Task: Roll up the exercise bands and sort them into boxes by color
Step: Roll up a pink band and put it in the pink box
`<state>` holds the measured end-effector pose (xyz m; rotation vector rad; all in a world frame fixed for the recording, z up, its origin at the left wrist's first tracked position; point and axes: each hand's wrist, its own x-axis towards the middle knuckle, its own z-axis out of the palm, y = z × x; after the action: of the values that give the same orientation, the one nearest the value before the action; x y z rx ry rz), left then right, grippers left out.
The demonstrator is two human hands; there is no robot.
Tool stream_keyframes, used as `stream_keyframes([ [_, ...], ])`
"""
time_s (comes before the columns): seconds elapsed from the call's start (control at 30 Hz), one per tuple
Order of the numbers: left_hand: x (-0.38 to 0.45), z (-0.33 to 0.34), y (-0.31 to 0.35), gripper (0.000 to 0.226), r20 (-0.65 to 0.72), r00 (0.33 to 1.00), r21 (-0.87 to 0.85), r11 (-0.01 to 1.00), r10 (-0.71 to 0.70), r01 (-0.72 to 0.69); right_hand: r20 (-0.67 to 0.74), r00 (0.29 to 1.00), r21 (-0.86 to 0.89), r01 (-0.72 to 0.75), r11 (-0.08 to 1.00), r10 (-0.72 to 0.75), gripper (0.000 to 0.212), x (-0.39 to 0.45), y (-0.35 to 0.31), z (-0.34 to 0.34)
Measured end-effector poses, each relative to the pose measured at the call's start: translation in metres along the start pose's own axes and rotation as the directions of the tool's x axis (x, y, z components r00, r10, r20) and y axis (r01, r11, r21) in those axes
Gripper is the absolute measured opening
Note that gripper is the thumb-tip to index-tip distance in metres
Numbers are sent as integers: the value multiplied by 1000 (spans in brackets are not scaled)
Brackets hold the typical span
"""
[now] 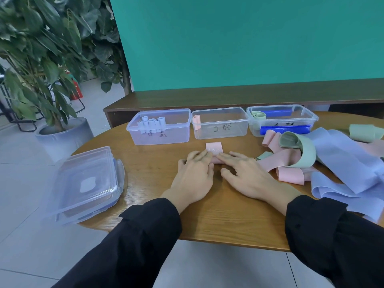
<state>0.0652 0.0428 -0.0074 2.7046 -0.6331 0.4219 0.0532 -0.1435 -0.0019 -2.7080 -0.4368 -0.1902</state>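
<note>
Two hands lie flat on a pink band at the middle of the bench: the left hand and right hand press with straight fingers, covering most of its rolled part, so only a short printed end shows beyond the fingertips. Behind the pink band stand three clear boxes. The left box holds several pale lilac rolls; the middle box holds one pink roll; the right box holds a green roll and blue pieces. The writing on the boxes is unreadable. Right of the pink band, loose bands lie tangled, cut off by the picture's edge. Left of it lie stacked lids.
</note>
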Motion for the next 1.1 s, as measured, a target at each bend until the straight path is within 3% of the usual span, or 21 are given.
stream_keyframes([
  [0.1, -1, -1, 1, 37, -108, 993, -26, 999, 38, -41, 25, 1000, -3, -15, 1000, 15, 54, 8, 2, -1],
  [0.23, 3, 2, 0, 42, -40, 999, -11, 999, 37, -37, 37, 999, -5, -18, 1000, 18, 56, 15, 1, -3],
  [0.4, 14, 5, -6, 40, 21, 1000, -24, 1000, 16, -16, -84, 996, 36, 31, 999, -28, 50, 12, -1, -3],
  [0.5, 18, 4, -6, 39, 34, 999, -35, 999, -9, 10, -36, 999, 22, 11, 1000, -10, 52, 16, 3, 1],
  [0.63, 16, 2, -5, 42, -58, 998, -49, 999, -7, 5, -1, 1000, -3, -7, 1000, 7, 56, 24, 6, 1],
  [0.83, 22, 7, -8, 44, 38, 999, 14, 1000, -3, 3, 43, 999, -40, -21, 999, 23, 61, 33, 4, -3],
  [1.1, 36, 10, -13, 47, 101, 995, -12, 1000, -14, 15, -4, 1000, -16, 9, 1000, -9, 56, 34, 4, -1],
])
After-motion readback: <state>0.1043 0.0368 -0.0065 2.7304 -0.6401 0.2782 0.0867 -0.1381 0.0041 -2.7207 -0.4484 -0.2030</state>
